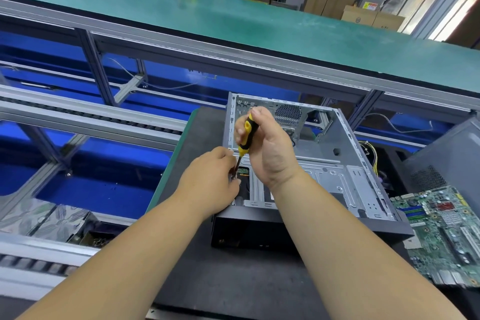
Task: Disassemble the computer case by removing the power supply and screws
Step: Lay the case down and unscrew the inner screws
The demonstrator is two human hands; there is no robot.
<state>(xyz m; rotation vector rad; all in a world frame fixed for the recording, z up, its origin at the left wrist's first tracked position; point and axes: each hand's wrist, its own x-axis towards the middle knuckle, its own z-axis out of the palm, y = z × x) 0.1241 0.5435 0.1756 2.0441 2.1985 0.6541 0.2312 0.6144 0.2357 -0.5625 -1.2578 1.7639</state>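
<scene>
Presently, the open computer case (327, 163) lies on its side on a dark mat (233, 278). The right hand (267, 148) grips a yellow-and-black screwdriver (246, 135), nearly upright, at the case's left edge. The left hand (210, 179) pinches its shaft near the tip.

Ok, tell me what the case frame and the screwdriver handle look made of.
Computer case: looks like bare sheet metal, dull grey with stamped holes and a perforated vent. Screwdriver handle: probably moulded plastic or rubber, glossy yellow and black.
</scene>
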